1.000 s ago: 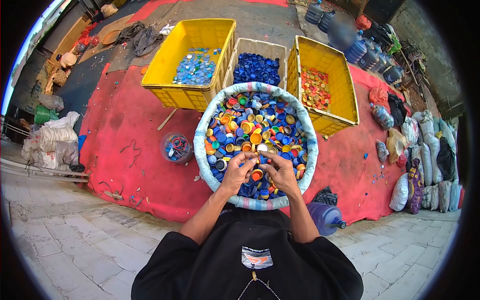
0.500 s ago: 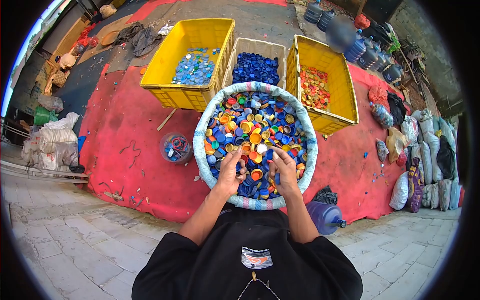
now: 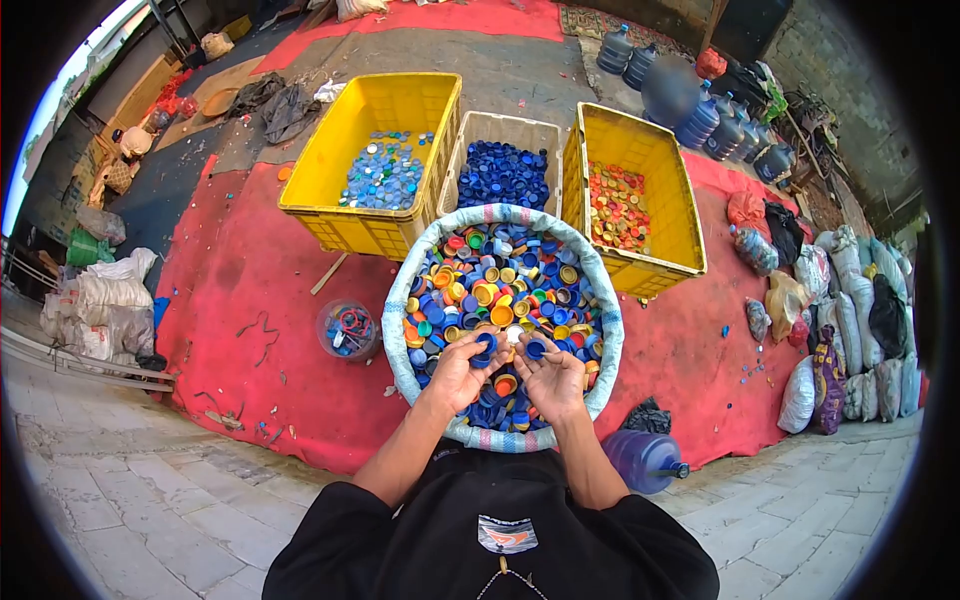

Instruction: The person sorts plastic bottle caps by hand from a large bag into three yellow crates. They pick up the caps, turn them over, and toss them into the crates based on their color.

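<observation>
A round sack-lined basket [image 3: 400,290], full of mixed-colour plastic bottle caps [image 3: 484,294], stands right in front of me. Over its near half, my left hand [image 3: 458,376] is turned partly palm up and holds a dark blue bottle cap [image 3: 485,346] at the fingers. Close beside it, my right hand [image 3: 556,384] has its palm turned up, with another blue bottle cap [image 3: 536,349] held at its fingers. Both caps show their hollow side. Loose caps lie just beneath both hands.
Beyond the basket stand a yellow crate [image 3: 300,200] with light blue caps, a whitish crate [image 3: 512,124] with dark blue caps, and a yellow crate [image 3: 680,200] with red-orange caps. A small tub [image 3: 372,352] sits left, a large water bottle [image 3: 640,458] right, filled sacks [image 3: 850,290] farther right.
Both hands have turned from fingers-down to more palm up, and a blue cap now shows plainly in each. The view has tilted, so the crates and basket sit lower in the picture.
</observation>
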`<act>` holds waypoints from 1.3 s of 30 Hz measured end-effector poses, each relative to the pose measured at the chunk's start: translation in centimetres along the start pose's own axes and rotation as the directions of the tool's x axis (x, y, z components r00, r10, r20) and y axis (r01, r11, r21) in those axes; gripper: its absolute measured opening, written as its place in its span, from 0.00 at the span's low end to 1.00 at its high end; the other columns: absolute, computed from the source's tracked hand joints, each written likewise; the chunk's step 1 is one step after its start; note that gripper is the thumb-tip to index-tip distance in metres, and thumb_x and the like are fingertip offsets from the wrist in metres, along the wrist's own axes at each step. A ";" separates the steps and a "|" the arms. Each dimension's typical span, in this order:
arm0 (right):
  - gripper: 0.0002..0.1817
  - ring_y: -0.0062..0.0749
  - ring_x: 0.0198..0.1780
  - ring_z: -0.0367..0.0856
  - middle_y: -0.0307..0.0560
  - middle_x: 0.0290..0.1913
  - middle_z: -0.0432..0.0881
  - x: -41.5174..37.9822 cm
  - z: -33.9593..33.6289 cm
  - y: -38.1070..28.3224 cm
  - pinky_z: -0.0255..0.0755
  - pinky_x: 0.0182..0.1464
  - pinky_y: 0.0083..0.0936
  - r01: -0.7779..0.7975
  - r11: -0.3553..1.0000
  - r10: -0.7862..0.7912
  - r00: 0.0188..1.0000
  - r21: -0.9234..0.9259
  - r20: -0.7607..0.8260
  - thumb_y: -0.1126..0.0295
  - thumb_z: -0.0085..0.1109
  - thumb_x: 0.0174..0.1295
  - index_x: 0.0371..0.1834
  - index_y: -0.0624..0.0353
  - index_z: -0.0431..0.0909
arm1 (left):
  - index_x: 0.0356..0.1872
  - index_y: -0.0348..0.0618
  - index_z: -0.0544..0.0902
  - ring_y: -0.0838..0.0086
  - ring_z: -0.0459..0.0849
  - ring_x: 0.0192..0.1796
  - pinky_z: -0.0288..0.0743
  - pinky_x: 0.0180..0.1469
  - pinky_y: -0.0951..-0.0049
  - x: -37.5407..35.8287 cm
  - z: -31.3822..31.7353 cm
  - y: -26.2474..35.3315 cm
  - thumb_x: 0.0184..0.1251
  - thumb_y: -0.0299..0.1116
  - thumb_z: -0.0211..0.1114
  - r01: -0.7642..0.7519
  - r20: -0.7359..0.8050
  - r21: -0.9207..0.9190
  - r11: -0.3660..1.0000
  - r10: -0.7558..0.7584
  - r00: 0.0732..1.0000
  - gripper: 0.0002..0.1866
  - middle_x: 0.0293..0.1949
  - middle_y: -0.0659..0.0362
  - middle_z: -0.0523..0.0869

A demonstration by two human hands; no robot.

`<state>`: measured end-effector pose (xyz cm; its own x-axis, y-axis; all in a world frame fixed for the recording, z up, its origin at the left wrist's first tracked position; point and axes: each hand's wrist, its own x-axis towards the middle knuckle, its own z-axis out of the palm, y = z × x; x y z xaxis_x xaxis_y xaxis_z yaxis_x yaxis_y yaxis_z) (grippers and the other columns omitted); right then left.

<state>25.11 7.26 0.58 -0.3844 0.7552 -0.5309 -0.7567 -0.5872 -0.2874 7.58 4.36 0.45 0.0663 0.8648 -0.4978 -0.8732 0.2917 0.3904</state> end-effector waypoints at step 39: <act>0.27 0.49 0.46 0.75 0.51 0.42 0.82 2.7 0.2 4.2 0.68 0.48 0.42 0.408 -0.678 -0.231 0.672 -0.611 0.704 0.71 0.66 0.52 0.58 0.61 0.74 | 0.37 0.35 0.84 0.87 0.76 0.28 0.70 0.31 0.82 -4.6 -5.9 0.4 0.65 0.34 0.69 -0.390 0.053 0.827 0.406 0.634 0.772 0.10 0.26 0.66 0.83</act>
<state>20.80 6.92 -1.89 -0.4559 0.8478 0.2710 0.6797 0.5282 -0.5090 4.07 -1.91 -1.65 -0.4769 0.8737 -0.0959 0.0193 0.1195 0.9926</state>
